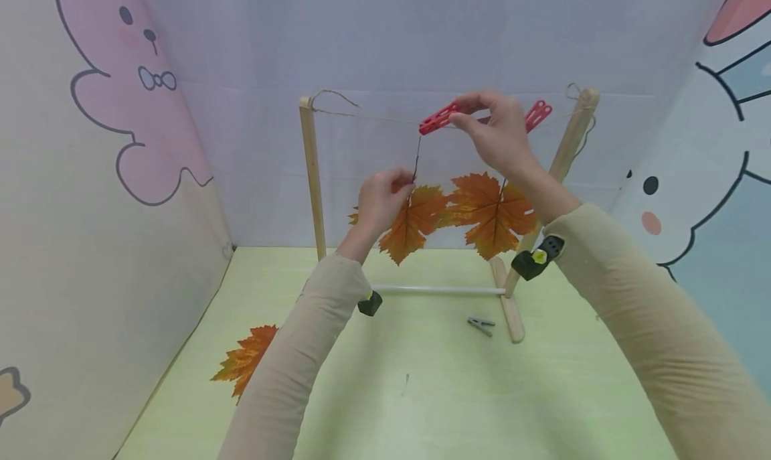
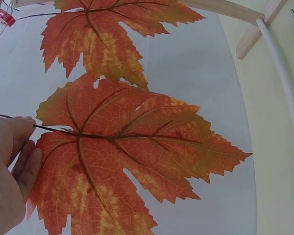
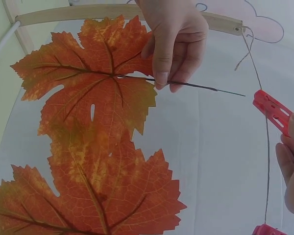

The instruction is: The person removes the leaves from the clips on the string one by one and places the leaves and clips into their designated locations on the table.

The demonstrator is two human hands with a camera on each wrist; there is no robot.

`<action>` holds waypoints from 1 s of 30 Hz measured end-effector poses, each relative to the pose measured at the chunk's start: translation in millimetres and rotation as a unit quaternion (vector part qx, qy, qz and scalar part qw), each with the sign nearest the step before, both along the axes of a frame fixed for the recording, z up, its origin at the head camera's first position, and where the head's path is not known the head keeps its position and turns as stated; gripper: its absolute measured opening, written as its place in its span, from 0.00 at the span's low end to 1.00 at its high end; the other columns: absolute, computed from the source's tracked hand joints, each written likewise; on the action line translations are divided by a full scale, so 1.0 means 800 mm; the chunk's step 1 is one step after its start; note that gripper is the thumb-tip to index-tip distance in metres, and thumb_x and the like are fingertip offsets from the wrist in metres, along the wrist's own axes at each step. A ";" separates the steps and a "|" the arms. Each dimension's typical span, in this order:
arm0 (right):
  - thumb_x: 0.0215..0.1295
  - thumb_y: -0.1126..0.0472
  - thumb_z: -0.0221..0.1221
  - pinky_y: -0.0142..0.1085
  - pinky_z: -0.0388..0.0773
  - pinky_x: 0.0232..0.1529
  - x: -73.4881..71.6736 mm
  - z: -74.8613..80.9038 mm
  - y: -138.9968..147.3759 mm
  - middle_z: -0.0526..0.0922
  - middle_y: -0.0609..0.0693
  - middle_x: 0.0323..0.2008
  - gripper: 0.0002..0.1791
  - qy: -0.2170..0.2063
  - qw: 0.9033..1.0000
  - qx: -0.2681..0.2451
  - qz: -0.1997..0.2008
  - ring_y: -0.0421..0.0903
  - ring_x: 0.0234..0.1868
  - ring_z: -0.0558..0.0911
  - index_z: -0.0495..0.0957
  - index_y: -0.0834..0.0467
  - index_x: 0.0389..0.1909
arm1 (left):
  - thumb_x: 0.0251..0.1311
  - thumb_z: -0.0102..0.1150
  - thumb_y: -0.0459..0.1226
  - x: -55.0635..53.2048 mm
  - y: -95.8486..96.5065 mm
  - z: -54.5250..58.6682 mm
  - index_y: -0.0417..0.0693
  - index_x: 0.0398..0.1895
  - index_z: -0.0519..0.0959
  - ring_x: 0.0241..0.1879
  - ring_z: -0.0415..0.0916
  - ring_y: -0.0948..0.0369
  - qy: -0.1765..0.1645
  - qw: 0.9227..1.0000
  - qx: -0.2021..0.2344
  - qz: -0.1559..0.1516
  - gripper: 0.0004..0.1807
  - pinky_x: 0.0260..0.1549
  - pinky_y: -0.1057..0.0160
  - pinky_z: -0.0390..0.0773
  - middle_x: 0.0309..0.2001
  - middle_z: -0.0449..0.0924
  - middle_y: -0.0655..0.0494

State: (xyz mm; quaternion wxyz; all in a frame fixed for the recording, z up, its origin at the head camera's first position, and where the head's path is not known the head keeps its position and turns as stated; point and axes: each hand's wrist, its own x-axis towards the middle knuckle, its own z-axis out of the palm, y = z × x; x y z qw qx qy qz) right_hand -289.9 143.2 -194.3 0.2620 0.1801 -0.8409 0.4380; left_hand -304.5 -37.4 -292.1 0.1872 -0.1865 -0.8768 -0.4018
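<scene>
My left hand [image 1: 383,197] pinches the dark stem of an orange artificial maple leaf [image 2: 137,142], whose blade hangs below the fingers. The stem's thin tip points up toward a red clothespin [image 3: 273,112]. A small gap shows between tip and clothespin in the right wrist view. My right hand [image 1: 496,128] pinches that clothespin by its handle end, its nose at the string [image 3: 267,161]. Whether its jaws are parted is too small to tell. Another maple leaf [image 1: 495,212] hangs just right of the held one, below a second red clothespin [image 1: 538,116], partly behind my right hand.
The string runs between two wooden posts [image 1: 312,179], joined low down by a white rod [image 1: 440,290]. A grey clothespin [image 1: 480,325] lies on the table near the right foot [image 1: 512,319]. Another leaf [image 1: 247,359] lies at left, partly under my left forearm. Patterned walls stand either side.
</scene>
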 end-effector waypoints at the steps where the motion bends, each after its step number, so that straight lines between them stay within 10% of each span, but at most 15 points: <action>1: 0.61 0.58 0.57 0.28 0.75 0.43 0.000 0.000 0.000 0.79 0.52 0.39 0.15 0.003 1.000 -0.004 -0.001 0.40 0.41 0.76 0.78 0.62 0.45 | 0.58 0.58 0.36 0.001 -0.001 -0.001 0.46 0.41 0.81 0.39 0.76 0.60 -0.001 1.000 0.000 0.001 0.09 0.42 0.67 0.74 0.40 0.81 0.55; 22: 0.58 0.60 0.60 0.25 0.75 0.42 0.007 -0.001 0.002 0.79 0.54 0.41 0.16 0.061 0.998 -0.031 -0.005 0.40 0.42 0.76 0.78 0.62 0.46 | 0.57 0.58 0.35 0.000 -0.016 -0.016 0.44 0.39 0.81 0.38 0.77 0.60 0.004 1.000 0.007 0.002 0.08 0.41 0.65 0.75 0.38 0.82 0.54; 30: 0.57 0.66 0.60 0.33 0.75 0.48 0.043 0.004 -0.007 0.78 0.58 0.44 0.16 0.079 0.997 -0.007 0.010 0.48 0.47 0.75 0.76 0.67 0.47 | 0.57 0.58 0.34 0.000 -0.027 -0.026 0.45 0.37 0.81 0.37 0.77 0.60 -0.005 1.000 0.006 0.008 0.06 0.40 0.64 0.75 0.37 0.82 0.54</action>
